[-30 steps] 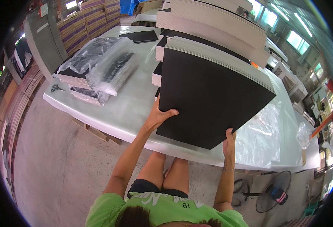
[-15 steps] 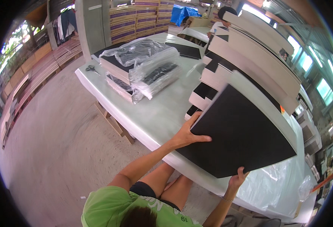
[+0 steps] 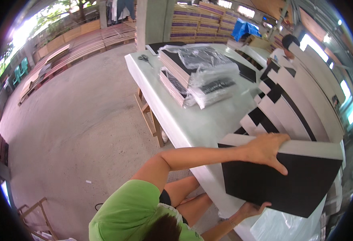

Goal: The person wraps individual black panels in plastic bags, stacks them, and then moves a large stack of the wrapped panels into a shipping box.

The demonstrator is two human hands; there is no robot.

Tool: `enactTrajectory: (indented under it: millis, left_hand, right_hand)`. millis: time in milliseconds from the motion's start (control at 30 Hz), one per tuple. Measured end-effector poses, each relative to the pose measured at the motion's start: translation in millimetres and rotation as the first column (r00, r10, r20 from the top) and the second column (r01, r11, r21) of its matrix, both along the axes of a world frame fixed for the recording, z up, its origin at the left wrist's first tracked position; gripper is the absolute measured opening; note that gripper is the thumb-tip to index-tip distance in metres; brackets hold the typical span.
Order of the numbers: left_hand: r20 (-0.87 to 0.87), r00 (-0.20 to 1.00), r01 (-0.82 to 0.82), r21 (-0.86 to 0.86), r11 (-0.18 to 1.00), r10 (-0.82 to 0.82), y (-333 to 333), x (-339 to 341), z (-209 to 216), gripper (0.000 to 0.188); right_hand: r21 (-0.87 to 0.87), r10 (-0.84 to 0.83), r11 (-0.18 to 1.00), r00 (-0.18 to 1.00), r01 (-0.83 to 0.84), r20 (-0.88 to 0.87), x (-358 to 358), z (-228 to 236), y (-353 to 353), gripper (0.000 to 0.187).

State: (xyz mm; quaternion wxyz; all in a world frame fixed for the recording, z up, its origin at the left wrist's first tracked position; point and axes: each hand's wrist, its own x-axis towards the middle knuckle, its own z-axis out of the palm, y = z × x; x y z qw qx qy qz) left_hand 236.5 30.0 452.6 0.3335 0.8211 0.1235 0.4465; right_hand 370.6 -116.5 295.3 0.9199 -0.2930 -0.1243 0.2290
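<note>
A thick bundle of black-faced boards with pale edges (image 3: 280, 180) is tilted up on its side at the table's near right. My left hand (image 3: 266, 149) clasps its upper edge, thumb lying on the black face. At the lower edge my right hand (image 3: 252, 209) grips the same bundle, its thumb against the front and the other fingers mostly hidden underneath. Just behind rises a tall, staggered pile of similar black and white boards (image 3: 292, 98). Clear plastic film (image 3: 282, 225) lies below the bundle, next to my right hand.
On the white-covered table (image 3: 180, 124) sit plastic-wrapped board stacks (image 3: 210, 76) and a pair of scissors (image 3: 145, 59). Another person (image 3: 282, 52) is behind the tall pile. A concrete pillar (image 3: 156, 24), stacked cartons (image 3: 200, 22) and wooden pallets (image 3: 100, 38) stand farther off.
The view has swung to the right. The bundle has been turned, so its pale edge now faces up. My left hand has shifted from its left side over to its top edge.
</note>
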Motion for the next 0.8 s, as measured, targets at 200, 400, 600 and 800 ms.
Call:
enactTrajectory:
  millis: [200,400,600,800]
  left_hand:
    - [-0.074,0.997,0.035,0.108,0.994,-0.028,-16.4,2.8,52.9,0.085]
    - [-0.158,0.987,0.011,0.062,0.998,-0.001,-18.6,9.5,13.4,0.087]
    - [0.164,0.983,0.134,-0.358,0.924,-0.079,-40.7,-6.5,2.6,0.086]
    - [0.493,0.87,0.29,-0.544,0.787,0.02,-47.9,6.7,-45.0,0.101]
  right_hand:
    - [0.053,-0.091,0.994,0.996,0.092,-0.015,-7.9,34.2,12.5,0.063]
    - [0.068,-0.006,0.998,1.0,0.008,-0.017,11.3,-18.7,1.2,0.064]
    - [-0.06,-0.255,0.959,0.936,0.277,0.241,58.4,51.6,-53.9,0.047]
    - [-0.207,0.074,0.977,0.991,-0.05,0.109,144.7,120.4,-75.2,0.046]
